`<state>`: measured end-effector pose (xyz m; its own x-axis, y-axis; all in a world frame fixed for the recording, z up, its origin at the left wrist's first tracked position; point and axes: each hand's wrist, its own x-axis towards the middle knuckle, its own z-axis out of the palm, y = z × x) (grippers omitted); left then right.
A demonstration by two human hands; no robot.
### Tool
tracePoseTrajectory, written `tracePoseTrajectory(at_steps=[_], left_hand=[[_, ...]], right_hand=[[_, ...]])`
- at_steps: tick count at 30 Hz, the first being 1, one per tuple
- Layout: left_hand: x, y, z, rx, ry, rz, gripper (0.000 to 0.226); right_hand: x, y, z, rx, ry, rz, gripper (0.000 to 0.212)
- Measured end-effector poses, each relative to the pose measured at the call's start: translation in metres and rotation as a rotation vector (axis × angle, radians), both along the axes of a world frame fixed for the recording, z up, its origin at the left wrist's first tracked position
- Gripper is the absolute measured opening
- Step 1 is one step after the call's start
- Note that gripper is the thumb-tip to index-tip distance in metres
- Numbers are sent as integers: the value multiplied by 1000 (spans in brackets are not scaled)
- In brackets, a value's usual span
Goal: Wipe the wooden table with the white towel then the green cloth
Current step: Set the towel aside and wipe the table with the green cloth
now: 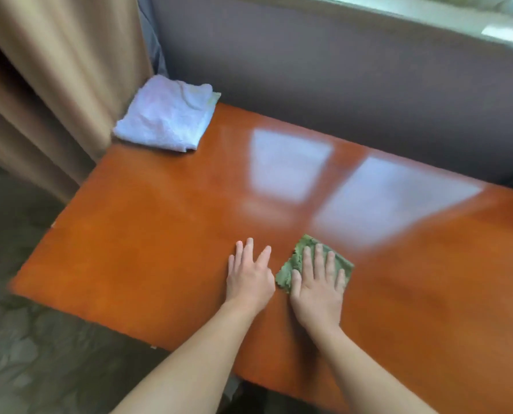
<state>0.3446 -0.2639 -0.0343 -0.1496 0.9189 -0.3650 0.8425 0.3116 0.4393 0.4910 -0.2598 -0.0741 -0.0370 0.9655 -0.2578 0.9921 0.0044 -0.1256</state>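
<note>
R hand (pixel 318 282) lies flat, palm down, fingers spread on the small crumpled green cloth (pixel 291 268), lower centre of frame. Not clenched, no pinch; it presses the cloth onto the glossy orange-brown wooden table (pixel 147 222). Flat palm prob. chosen to spread pressure for wiping, so cloth drags w/ the hand rather than bunching. Cloth edges stick out on the left of the hand and past the fingertips.

L hand (pixel 249 276) is just beside it, also flat and open on bare wood, holding nothing. Looks like a brace for body weight while the other hand wipes; thumb side nearly touches the cloth edge, can't tell if in contact.

Folded white terry towel (pixel 165 115) sits at the table's far corner, upper left of frame, well apart from both hands, partly overhanging the edge by the tan curtain (pixel 55 85). Set aside there, so towel step is likely done and the green-cloth step is underway.

Around: grey-purple wall panel (pixel 339 70) along the far edge, window (pixel 428 7) at top right, its reflection (pixel 324 180) glaring on the tabletop mid-right. Dark patterned floor (pixel 25 339) at lower left.

Obstacles: rest of top is bare; only the towel blocks that corner. Frame is motion-blurred.
</note>
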Motion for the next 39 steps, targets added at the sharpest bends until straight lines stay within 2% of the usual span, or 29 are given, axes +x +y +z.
tracePoseTrajectory(at_steps=[6,11,16,19,23,31,36,39], left_hand=[[36,4,0,-3,45,-25,51],[69,17,-2,75,111,-211,52],[115,38,-3,93,95,-234,45],[132,55,-3,131,78,-266,40],[141,79,-2,179,34,-243,30],[107,123,-2,208,26,-46,36],[84,145,-3,294,2,81,34],[61,152,-6,343,11,153,31]], right_hand=[[24,-19,-1,15,52,279,57],[109,17,-4,26,5,38,59],[151,63,-1,9,-6,-162,65],[147,98,1,3,9,-223,65],[145,167,3,-25,55,-178,60],[104,287,2,28,91,-64,60],[28,320,0,56,137,137,60],[-19,300,2,32,177,299,61]])
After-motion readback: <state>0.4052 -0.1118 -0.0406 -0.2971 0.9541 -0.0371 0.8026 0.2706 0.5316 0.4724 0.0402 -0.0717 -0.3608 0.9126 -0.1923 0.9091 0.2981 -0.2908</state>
